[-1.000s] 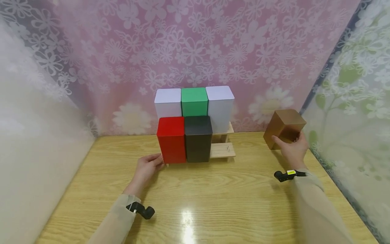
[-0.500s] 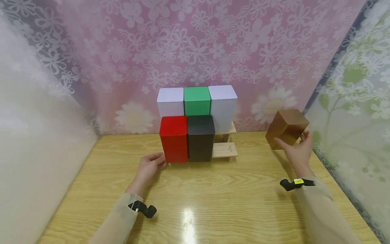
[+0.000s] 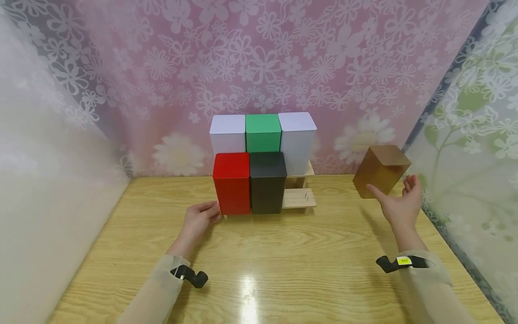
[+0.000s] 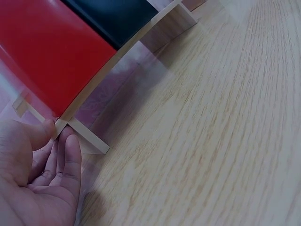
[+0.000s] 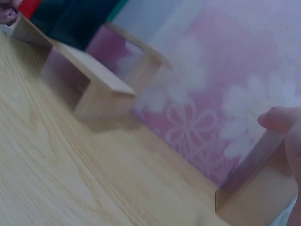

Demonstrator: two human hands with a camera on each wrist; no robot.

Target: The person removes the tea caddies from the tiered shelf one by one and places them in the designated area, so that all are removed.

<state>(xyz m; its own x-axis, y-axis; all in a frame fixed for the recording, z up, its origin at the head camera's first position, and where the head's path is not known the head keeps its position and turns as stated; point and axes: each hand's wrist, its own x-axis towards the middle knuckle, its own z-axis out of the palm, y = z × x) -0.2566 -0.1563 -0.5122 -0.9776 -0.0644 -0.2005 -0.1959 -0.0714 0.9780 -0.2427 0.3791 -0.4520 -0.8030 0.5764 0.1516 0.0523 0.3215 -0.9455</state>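
Observation:
A two-tier wooden rack (image 3: 298, 199) carries several boxes. On its lower board stand a red box (image 3: 232, 193) and a black box (image 3: 267, 191). Behind them are a white box (image 3: 228, 130), a green box (image 3: 263, 130) and a taller white box (image 3: 298, 141). My left hand (image 3: 199, 221) pinches the rack's lower left end; in the left wrist view thumb and fingertips close around the board's corner. To the right stands a copper-brown box (image 3: 378, 173). My right hand (image 3: 402, 207) is spread beside it, thumb in front of the box and fingers apart from its right side.
The wood-grain table (image 3: 259, 252) reaches back to a pink floral curtain (image 3: 259, 58). A pale curtain (image 3: 52, 180) borders the left side, and a green-flowered one (image 3: 469, 144) the right. Each wrist wears a black camera mount (image 3: 190, 275).
My right hand has loosened its hold on the copper-brown box and drawn back toward me, its fingers opening. The left hand keeps its place at the rack. The view shifted slightly.

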